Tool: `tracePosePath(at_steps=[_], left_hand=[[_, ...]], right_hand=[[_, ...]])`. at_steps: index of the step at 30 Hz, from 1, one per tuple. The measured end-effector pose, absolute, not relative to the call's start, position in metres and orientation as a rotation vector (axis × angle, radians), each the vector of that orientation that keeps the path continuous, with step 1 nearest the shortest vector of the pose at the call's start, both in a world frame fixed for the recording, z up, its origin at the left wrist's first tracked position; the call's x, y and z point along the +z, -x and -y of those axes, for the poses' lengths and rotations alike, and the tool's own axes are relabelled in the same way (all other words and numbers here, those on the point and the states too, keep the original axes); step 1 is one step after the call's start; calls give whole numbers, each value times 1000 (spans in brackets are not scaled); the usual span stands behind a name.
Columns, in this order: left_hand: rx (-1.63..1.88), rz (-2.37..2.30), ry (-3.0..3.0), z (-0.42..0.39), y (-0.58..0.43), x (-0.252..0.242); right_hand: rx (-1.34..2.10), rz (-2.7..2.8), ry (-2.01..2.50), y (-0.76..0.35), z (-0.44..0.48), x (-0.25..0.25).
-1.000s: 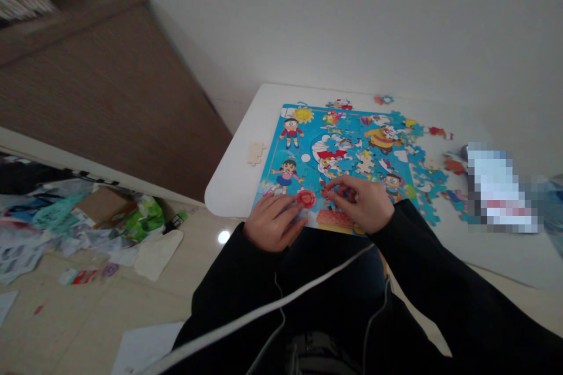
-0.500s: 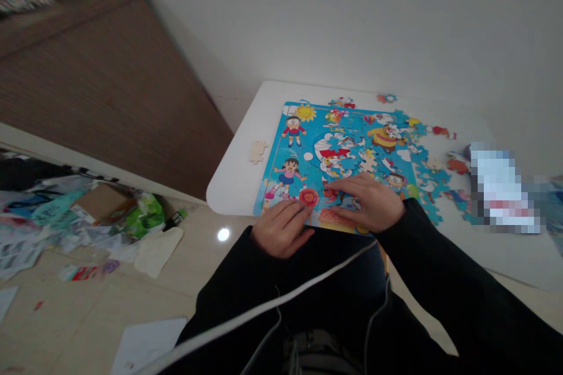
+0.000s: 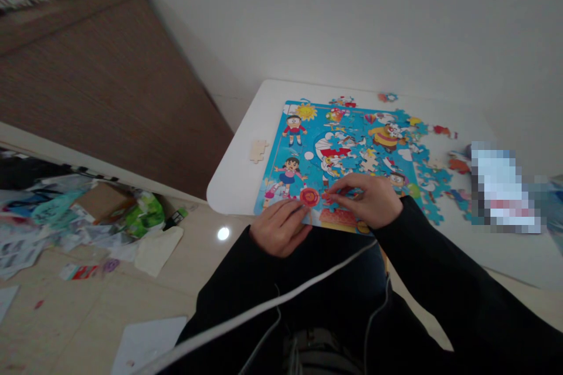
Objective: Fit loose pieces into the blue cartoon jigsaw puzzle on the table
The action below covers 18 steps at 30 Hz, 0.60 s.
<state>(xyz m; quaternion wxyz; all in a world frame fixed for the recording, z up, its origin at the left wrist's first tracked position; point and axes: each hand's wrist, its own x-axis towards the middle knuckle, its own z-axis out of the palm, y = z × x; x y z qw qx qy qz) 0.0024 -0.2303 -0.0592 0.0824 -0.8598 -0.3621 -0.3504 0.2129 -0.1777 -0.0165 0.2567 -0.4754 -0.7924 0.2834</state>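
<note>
A cartoon jigsaw puzzle [image 3: 308,135] with a blue background lies on a white table [image 3: 237,187], its lower part close to me. My right hand [image 3: 367,202] pinches a small red puzzle piece [image 3: 328,195] between thumb and fingers, just above the board's lower edge. My left hand [image 3: 279,225] rests on the board's bottom edge, fingertips beside a round red puzzle piece [image 3: 309,197]. Loose blue pieces [image 3: 433,179] spread along the board's right side. A bare wooden piece [image 3: 258,151] lies left of the board.
A pixelated object [image 3: 504,190] stands at the table's right, with coloured pieces [image 3: 460,166] near it. A brown cabinet [image 3: 109,99] stands left of the table. Plastic bags, cardboard and papers [image 3: 105,211] litter the floor below it.
My right hand's fingers have drawn from a flat spread into a pinch on the small red piece. My left hand has barely moved.
</note>
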Motion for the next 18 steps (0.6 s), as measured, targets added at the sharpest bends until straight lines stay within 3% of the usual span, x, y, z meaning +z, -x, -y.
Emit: tracePosePath(at_steps=[4,7,18], left_hand=[[-1056,1090,2559,230,-2,-60],[-1072,1111,2557,231,-3,-60],[-1047,1120,2553,233,-4,-60]], right_hand=[[1147,1866,1299,-205,173,-21],[1225,1783,1313,-197,172,-27],[861,2181,1332,-192,177,-22]])
